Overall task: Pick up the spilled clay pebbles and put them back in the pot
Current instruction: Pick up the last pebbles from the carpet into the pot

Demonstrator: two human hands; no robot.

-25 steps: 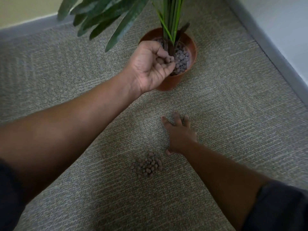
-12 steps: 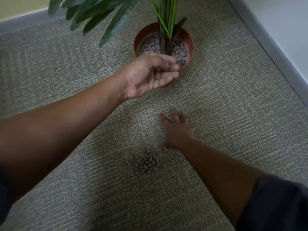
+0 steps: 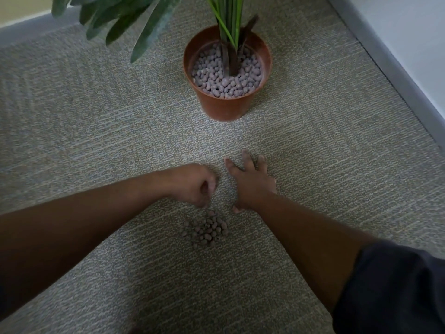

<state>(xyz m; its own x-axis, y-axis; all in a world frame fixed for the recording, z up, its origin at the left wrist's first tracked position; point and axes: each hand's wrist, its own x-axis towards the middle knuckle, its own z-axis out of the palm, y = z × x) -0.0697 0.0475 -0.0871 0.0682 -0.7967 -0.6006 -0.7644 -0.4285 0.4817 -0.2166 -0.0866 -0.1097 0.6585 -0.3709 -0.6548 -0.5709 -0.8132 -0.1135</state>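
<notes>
A small heap of brown clay pebbles (image 3: 207, 229) lies on the carpet between my forearms. My left hand (image 3: 195, 184) hangs just beyond the heap with its fingers curled downward, fingertips near the heap's far edge; I see no pebble in it. My right hand (image 3: 250, 182) presses flat on the carpet to the right of the heap, fingers spread. The terracotta pot (image 3: 224, 107) stands farther away, filled with pebbles (image 3: 226, 85) around the plant's stems.
Long green leaves (image 3: 144, 27) overhang the carpet left of the pot. A grey skirting board (image 3: 395, 75) and a white wall run along the right; another wall edge crosses the top left. Grey-green carpet (image 3: 96, 116) surrounds everything.
My left hand has come back from over the pot to the pile and its fingers have curled. My right hand has stayed flat on the carpet.
</notes>
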